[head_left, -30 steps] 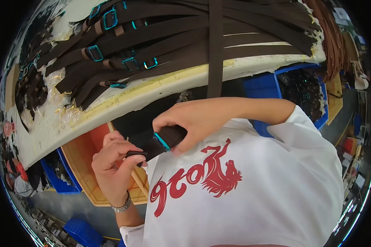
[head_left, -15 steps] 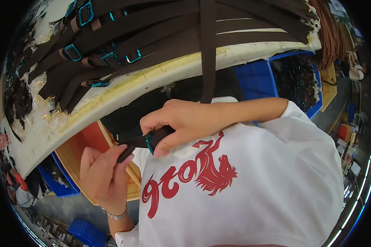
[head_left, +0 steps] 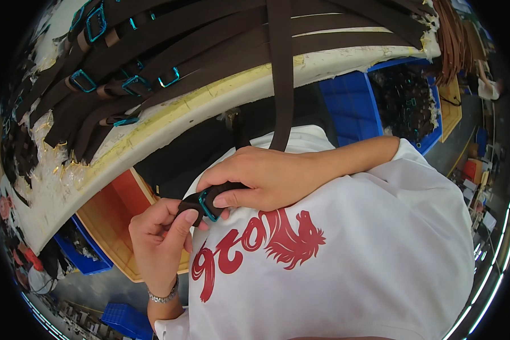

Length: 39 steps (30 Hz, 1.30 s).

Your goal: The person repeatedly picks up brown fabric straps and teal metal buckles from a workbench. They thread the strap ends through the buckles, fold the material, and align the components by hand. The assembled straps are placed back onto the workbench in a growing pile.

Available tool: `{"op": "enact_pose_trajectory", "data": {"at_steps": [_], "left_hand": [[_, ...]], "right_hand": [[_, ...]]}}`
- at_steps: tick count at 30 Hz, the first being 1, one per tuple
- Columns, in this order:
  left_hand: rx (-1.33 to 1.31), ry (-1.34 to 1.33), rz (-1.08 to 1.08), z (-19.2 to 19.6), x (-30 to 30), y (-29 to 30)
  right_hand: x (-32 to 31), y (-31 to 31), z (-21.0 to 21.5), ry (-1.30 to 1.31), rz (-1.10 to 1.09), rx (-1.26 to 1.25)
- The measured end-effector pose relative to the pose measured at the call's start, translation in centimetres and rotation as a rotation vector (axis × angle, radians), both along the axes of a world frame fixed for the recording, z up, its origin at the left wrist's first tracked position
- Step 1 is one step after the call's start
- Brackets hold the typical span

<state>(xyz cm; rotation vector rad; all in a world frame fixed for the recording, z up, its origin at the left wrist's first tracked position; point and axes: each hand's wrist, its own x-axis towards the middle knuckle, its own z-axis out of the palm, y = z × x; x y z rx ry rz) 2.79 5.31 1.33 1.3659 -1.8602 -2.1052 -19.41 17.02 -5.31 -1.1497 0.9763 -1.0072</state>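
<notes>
A dark brown strap (head_left: 281, 79) hangs over the table's near edge and runs down to my hands in front of the white shirt. On it sits a shiny teal metal buckle (head_left: 209, 205), tilted between the two hands. My right hand (head_left: 266, 178) is closed on the strap just right of the buckle, thumb below and fingers above. Left of the buckle, my left hand (head_left: 163, 229) pinches the strap's folded end (head_left: 190, 208) between thumb and fingers. Part of the strap under the right hand is hidden.
Many brown straps with teal buckles (head_left: 96, 24) lie across the white table (head_left: 170, 116), whose edge is worn and taped. Blue crates (head_left: 351, 107) stand beyond it at right. A wooden box (head_left: 105, 221) with a reddish inside is below the table at left.
My left hand has moved right and slightly up, bringing the strap end against the buckle, where it now forms a loop. The right hand has shifted slightly to the right.
</notes>
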Motion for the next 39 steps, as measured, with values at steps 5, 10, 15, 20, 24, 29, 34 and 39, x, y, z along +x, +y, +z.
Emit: {"op": "enact_pose_trajectory", "data": {"at_steps": [5, 10, 15, 20, 24, 29, 34, 39], "left_hand": [[0.091, -0.007, -0.035, -0.3, 0.3, -0.3], [0.228, 0.034, -0.043, -1.0, 0.2, 0.2], [0.201, 0.036, -0.069, -1.5, 0.3, -0.3], [0.203, 0.01, -0.056, -0.5, 0.2, 0.1], [0.175, 0.037, -0.07, -0.6, 0.7, 0.4], [0.083, -0.003, -0.052, 0.5, 0.0, 0.6], [0.054, -0.018, 0.041, 0.5, 1.4, 0.2], [0.046, -0.027, 0.125, 0.1, 1.4, 1.1]], "right_hand": [[-0.2, 0.0, 0.9, 0.06, 0.013, 0.07], [-0.1, 0.4, 0.4, 0.216, 0.032, -0.05], [-0.5, 0.4, 0.4, 0.171, 0.032, -0.076], [-1.0, 0.1, 0.8, 0.231, 0.103, -0.139], [-1.3, -0.2, 2.3, 0.513, 0.22, -0.138], [-0.3, -0.3, 1.3, 0.481, 0.085, -0.222], [-0.4, -0.5, 1.3, 0.274, 0.033, -0.07], [0.1, -0.3, 1.1, 0.189, 0.022, -0.022]]}}
